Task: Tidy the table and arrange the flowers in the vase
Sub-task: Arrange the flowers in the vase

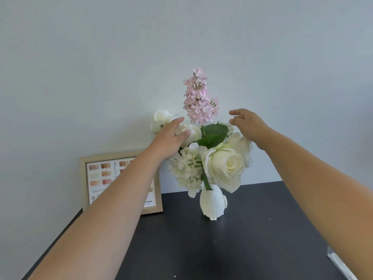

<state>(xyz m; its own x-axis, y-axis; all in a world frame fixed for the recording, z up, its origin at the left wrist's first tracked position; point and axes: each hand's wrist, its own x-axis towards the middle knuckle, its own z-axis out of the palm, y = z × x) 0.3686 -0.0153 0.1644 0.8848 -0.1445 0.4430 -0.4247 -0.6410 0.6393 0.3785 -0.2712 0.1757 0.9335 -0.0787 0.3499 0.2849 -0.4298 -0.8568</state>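
Framed nail-colour chart leans on the wall. Left hand cups a white rose, thumb and fingers curled round the bloom. Bouquet stands in the white vase, mid-table. Right hand hovers beside it, fingers loose and empty. Step looks like final arranging; next likely calls for gentle nudging.

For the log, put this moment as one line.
left hand holds white bloom | right hand hovers beside pink sprig | vase upright on table

Framed picture crowds the vase's left; right lies open.
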